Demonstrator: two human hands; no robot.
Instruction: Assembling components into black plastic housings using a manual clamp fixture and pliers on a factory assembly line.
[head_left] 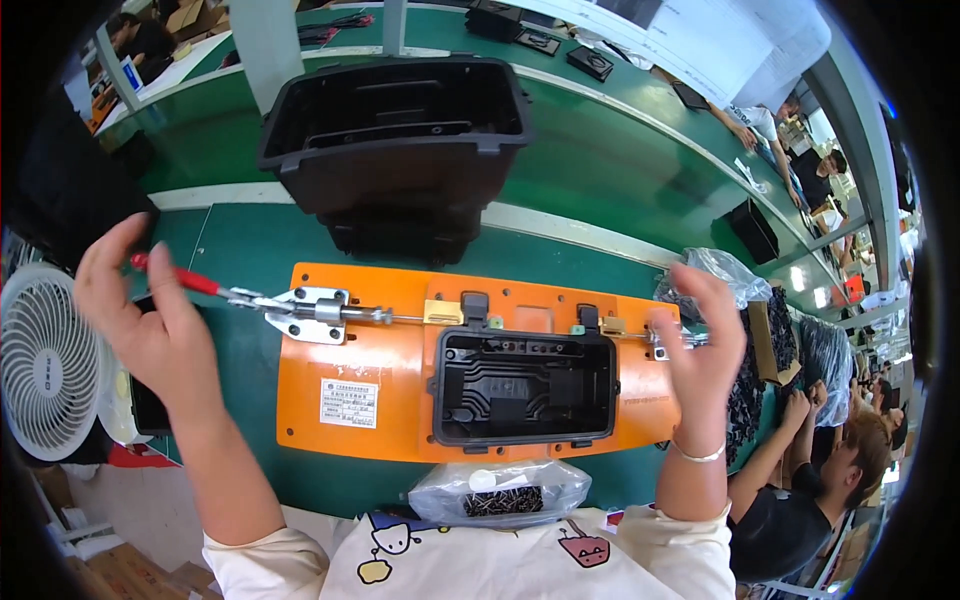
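Showing left grip (155,340) spread around a slim red clamp handle (197,282), cannot tell whether touching; right grip (705,360) spread beside a silver metal clamp (656,351). Showing, between both, an open black rectangular plastic box (530,395) on a flat orange plate (400,380).

The plate (400,420) is bright orange, its label (349,403) white with dark print. The box (525,390) is black; small pieces (496,323) beside it are mint green. The clamp (317,314) is silver, with a red handle (193,280) and a gold block (443,313). The bench (240,240) is deep green, the bins (400,180) black, the fan (45,365) white. The bag (437,499) is clear, the screws (503,500) dark. The shirt (465,560) is cream, patterned with cartoon figures (393,541) in blue, white, yellow and red.
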